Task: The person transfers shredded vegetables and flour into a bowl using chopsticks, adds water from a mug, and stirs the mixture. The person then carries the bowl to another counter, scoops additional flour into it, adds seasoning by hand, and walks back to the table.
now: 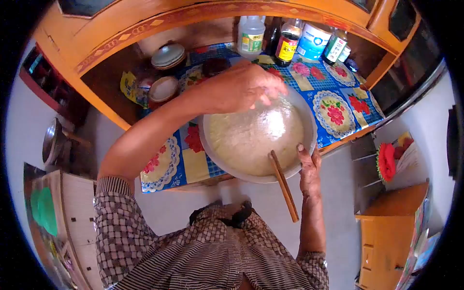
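A wide metal bowl (208,145) holds a pale, wet, shiny mixture (251,140). Over the bowl's far side is my left hand (256,88), its fingers bent and bunched downward; anything between the fingertips is too blurred to make out. My right hand (309,166) grips the bowl's near right rim, thumb on top and fingers at the outside. Wooden chopsticks (285,188) lean over the near rim, tips in the mixture and their other ends sticking out toward my body, touching neither hand clearly.
The bowl stands near the front edge of a flowered tablecloth (333,113). Behind it are a clear jug (251,38), a dark sauce bottle (287,46), a blue-white tub (313,41) and a green-labelled bottle (335,47). A lidded pot (168,55) and small bowl (163,89) stand at left.
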`<state>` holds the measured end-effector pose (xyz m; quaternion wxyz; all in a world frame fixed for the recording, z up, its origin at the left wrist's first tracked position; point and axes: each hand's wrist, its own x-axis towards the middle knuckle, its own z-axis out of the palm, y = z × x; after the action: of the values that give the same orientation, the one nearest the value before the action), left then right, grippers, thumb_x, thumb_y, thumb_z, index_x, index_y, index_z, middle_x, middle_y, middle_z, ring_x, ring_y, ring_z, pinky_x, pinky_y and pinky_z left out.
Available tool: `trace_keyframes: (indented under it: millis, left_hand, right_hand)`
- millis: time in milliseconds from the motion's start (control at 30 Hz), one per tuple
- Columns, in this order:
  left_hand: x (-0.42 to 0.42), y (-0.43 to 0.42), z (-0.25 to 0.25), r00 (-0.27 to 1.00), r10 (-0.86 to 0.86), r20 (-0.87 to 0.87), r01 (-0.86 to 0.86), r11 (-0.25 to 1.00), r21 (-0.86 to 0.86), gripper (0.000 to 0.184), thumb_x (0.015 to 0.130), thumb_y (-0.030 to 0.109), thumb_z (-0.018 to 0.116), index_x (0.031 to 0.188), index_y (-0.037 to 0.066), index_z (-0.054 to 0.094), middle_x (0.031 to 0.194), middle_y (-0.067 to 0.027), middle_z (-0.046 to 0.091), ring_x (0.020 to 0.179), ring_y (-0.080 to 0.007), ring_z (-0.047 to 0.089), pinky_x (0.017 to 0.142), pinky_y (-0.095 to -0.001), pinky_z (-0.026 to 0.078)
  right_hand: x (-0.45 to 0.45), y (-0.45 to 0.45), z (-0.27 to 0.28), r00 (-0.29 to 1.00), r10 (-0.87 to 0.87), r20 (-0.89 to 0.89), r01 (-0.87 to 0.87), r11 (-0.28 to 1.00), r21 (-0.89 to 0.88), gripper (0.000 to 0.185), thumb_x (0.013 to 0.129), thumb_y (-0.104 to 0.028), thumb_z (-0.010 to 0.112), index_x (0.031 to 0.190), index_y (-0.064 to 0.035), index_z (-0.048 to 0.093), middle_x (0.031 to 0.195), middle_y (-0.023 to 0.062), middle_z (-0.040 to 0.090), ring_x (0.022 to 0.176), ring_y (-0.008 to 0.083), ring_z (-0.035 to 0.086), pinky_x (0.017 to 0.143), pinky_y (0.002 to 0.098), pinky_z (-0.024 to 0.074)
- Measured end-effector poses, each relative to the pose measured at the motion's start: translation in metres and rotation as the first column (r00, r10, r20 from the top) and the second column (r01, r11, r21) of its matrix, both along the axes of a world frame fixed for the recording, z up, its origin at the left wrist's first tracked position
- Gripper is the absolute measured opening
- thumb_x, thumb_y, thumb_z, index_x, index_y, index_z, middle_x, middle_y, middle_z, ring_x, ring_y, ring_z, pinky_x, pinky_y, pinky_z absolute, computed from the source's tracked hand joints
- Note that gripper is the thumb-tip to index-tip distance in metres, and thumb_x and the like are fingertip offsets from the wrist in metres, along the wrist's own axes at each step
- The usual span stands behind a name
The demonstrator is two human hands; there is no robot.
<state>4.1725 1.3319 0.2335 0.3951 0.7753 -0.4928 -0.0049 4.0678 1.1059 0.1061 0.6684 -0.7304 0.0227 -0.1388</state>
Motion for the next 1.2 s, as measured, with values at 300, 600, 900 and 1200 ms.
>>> trace_keyframes:
  millis: [300, 600, 900, 1200]
  left_hand:
    - [0.058, 0.160, -0.051, 0.573, 0.649, 0.500, -0.814, 0.523, 0.253, 0.012, 0.076, 0.005, 0.052, 0.084, 0.007, 0.060, 0.083, -0.0122, 0.061, 0.077, -0.0286, 0.059, 0.067, -0.0389, 0.045]
    - [0.109, 0.195, -0.120, 0.712, 0.608, 0.351, -0.680, 0.474, 0.559, 0.030, 0.066, 0.002, 0.051, 0.092, 0.008, 0.063, 0.098, -0.0188, 0.060, 0.093, -0.0339, 0.057, 0.074, -0.0396, 0.047]
    - [0.104, 0.182, -0.106, 0.716, 0.596, 0.364, -0.671, 0.441, 0.596, 0.032, 0.059, 0.001, 0.052, 0.088, 0.005, 0.064, 0.083, -0.0182, 0.062, 0.079, -0.0346, 0.060, 0.068, -0.0410, 0.047]
    - [0.078, 0.178, -0.069, 0.773, 0.521, -0.363, -0.543, 0.838, 0.047, 0.012, 0.083, 0.017, 0.058, 0.076, 0.007, 0.060, 0.068, 0.0020, 0.056, 0.060, -0.0059, 0.053, 0.052, -0.0197, 0.042]
  right_hand:
    - [-0.006, 0.008, 0.010, 0.986, -0.059, -0.154, 0.055, 0.998, -0.032, 0.075, 0.076, -0.048, 0.059, 0.133, -0.0073, 0.034, 0.133, 0.0129, 0.030, 0.119, 0.0275, 0.032, 0.098, 0.0435, 0.0253]
    - [-0.003, 0.004, 0.001, 1.000, -0.023, 0.001, 0.022, 0.999, 0.033, 0.062, 0.081, -0.036, 0.058, 0.128, -0.0015, 0.038, 0.118, 0.0125, 0.049, 0.108, 0.0236, 0.043, 0.095, 0.0353, 0.0306]
    - [-0.004, 0.003, 0.002, 1.000, -0.021, 0.017, 0.021, 1.000, 0.012, 0.057, 0.081, -0.035, 0.058, 0.122, 0.0019, 0.043, 0.113, 0.0134, 0.051, 0.104, 0.0221, 0.045, 0.091, 0.0345, 0.0346]
    - [-0.004, 0.005, 0.008, 0.999, -0.012, 0.050, 0.014, 0.999, -0.046, 0.060, 0.081, -0.037, 0.057, 0.123, 0.0024, 0.041, 0.113, 0.0146, 0.052, 0.101, 0.0229, 0.047, 0.089, 0.0344, 0.0363]
